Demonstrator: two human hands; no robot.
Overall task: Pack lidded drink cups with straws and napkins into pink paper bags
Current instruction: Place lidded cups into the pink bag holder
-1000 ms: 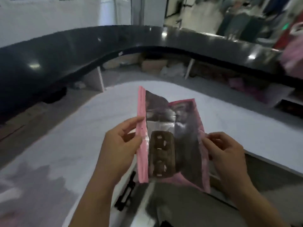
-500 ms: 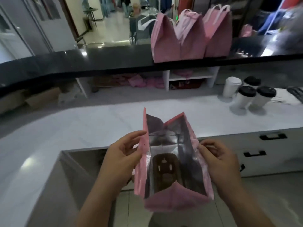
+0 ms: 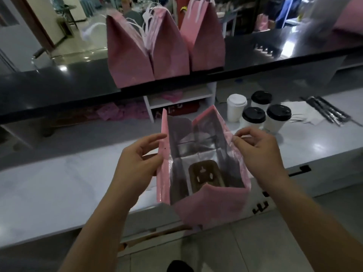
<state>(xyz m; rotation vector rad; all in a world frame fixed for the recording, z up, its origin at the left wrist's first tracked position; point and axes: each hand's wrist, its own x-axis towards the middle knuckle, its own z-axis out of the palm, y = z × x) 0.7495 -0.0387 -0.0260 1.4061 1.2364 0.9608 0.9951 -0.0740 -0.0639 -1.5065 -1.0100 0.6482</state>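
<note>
My left hand (image 3: 137,163) and right hand (image 3: 257,152) each pinch a rim of the bag (image 3: 212,205) — I'd spread it square, tray (image 3: 206,176) flat, before loading.

Both forearms are held out front. The pink bag (image 3: 212,203) is pinched at its sides by left grip (image 3: 137,161) and right grip (image 3: 257,152).
</note>
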